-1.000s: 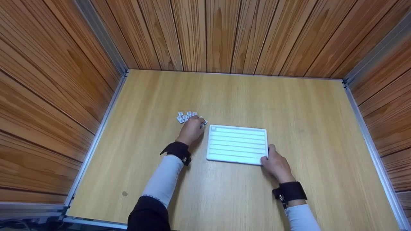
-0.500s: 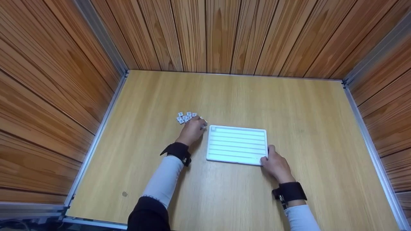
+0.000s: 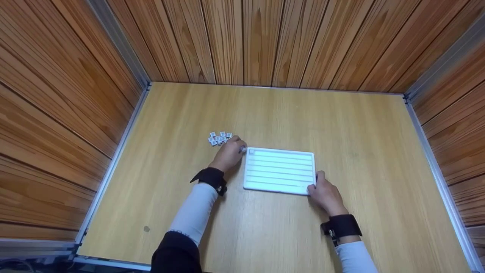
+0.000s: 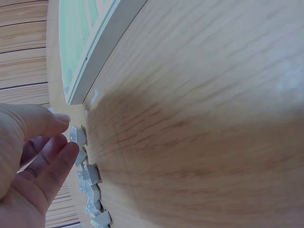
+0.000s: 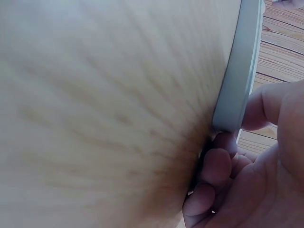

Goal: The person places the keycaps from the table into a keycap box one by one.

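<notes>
My left hand (image 3: 229,152) pinches a small white square piece (image 3: 243,149) at the far left corner of a white board (image 3: 280,171). In the left wrist view, the thumb mostly hides this piece. A loose cluster of similar white pieces (image 3: 217,139), some with dark marks on top, lies just beyond the hand; from the side they look like blocks (image 4: 90,174) with sloped edges. The board has raised rims and several long parallel rows, with one small square (image 3: 252,152) in its far left corner. My right hand (image 3: 326,194) grips the near right corner, thumb on top.
The board and pieces lie on a light wood table (image 3: 288,235) with a metal edge strip. Wood-plank walls (image 3: 261,41) enclose it at the back and both sides. A dark round spot (image 3: 146,229) marks the tabletop at the near left.
My left hand has moved slightly right, from the cluster to the board's far left corner, carrying a small white piece. The right hand and board stay put.
</notes>
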The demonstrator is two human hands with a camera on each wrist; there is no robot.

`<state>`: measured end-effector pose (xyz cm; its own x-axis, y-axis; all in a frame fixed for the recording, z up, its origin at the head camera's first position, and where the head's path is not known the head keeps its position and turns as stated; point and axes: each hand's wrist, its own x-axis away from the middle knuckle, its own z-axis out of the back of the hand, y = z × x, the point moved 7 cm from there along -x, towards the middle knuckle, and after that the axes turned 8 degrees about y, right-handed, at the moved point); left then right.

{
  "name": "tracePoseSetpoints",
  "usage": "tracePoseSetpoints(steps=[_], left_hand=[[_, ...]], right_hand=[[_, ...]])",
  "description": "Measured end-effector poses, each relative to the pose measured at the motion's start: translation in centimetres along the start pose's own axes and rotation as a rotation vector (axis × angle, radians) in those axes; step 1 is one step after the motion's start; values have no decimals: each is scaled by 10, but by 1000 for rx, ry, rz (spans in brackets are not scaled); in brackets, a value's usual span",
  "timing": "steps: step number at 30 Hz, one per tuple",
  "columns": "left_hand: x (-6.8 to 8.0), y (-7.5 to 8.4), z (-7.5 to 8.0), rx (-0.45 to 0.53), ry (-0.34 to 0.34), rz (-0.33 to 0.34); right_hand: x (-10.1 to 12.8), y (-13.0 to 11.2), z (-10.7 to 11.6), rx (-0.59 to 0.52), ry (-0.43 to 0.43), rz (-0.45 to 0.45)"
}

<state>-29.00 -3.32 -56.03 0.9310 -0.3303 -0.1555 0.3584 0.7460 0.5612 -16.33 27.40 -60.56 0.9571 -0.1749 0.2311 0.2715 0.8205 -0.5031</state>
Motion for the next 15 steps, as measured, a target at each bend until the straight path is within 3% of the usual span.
tracePoseSetpoints(steps=[8, 15], left_hand=[[-2, 4, -4, -17, -27, 38], [-4, 12, -6, -20, -15, -1]], right_hand=[[1, 0, 0, 6, -4, 1], [0, 0, 1, 2, -10, 13]])
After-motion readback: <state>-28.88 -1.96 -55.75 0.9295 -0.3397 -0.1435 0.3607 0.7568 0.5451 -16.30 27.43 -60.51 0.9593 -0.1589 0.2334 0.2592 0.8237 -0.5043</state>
